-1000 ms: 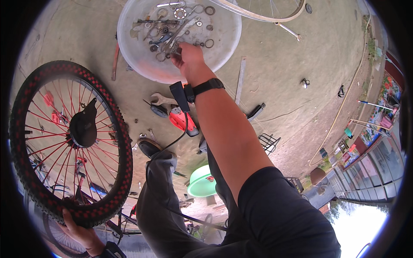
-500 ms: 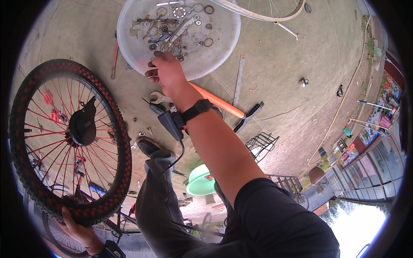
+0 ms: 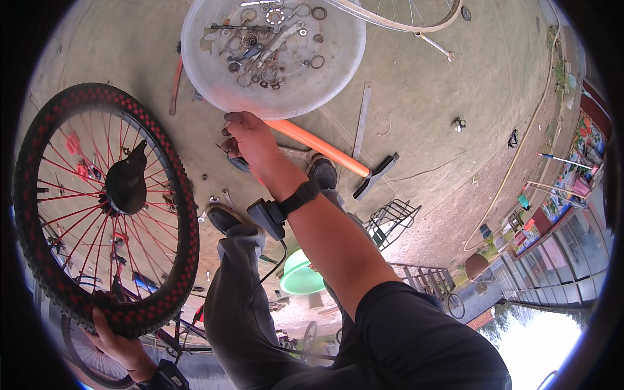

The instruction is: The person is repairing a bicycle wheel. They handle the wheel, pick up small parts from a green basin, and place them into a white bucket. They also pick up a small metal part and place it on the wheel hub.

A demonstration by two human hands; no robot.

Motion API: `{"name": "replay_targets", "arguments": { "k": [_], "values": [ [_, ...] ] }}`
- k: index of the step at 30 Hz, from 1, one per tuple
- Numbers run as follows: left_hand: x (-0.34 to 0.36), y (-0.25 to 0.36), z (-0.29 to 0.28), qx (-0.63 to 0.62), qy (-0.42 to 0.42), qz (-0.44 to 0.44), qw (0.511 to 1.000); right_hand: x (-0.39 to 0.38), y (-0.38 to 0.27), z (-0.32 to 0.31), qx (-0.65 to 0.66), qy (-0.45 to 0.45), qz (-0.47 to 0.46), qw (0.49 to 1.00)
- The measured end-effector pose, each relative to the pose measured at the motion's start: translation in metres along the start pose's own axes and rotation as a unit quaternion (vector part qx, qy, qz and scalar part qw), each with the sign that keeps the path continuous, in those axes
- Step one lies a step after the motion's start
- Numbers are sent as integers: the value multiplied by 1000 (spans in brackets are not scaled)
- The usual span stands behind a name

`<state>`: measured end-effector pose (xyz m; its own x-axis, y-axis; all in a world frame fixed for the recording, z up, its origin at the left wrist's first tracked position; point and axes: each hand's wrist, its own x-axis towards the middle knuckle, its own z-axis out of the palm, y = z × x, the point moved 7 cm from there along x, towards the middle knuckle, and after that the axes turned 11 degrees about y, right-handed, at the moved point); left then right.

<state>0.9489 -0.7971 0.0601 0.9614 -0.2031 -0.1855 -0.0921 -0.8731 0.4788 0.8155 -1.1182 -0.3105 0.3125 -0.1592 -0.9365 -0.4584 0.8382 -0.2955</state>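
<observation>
My left hand grips the lower edge of a black bicycle wheel with red spokes and a red checkered pattern, which stands on my left. A black brake drum with an arm sits at its hub. My right hand hovers just below the near rim of a whitish basin, its fingers curled together. What they hold, if anything, is too small to make out. Beneath this hand lies a spanner, mostly hidden. Washers, rings, bearings and other small metal parts lie in the basin.
An orange tube with a black end and a flat metal strip lie right of my hand. A bare wheel rim and a spanner are at the far right. My shoes, a green basin and a black wire rack are nearer.
My right hand has moved back from over the basin's edge toward me and now covers most of the spanner. My left hand keeps its hold; the wheel has hardly shifted.
</observation>
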Motion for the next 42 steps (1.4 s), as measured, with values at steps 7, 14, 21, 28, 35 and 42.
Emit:
{"name": "replay_targets", "arguments": {
  "k": [7, 14, 21, 28, 35, 42],
  "values": [
    [-5, 4, 1, 59, 11, 50, 997, -10, 46, -19, -61, 43, 41, 996],
    [-11, -27, -11, 3, 94, -101, 990, -26, 61, -30, -93, 42, 66, 993],
    [-16, -29, -4, -186, 118, -222, 950, -25, 65, -37, -100, 44, 58, 992],
    [-8, 13, 1, 108, 59, 109, 986, -27, 64, -34, -106, 48, 60, 991],
    [-17, -29, -2, -125, 141, -220, 957, -23, 23, -33, -304, 11, -67, 950],
    [-15, -17, -5, 36, 35, 16, 999, 28, -152, -65, -615, 123, -396, 671]
  ]
}}
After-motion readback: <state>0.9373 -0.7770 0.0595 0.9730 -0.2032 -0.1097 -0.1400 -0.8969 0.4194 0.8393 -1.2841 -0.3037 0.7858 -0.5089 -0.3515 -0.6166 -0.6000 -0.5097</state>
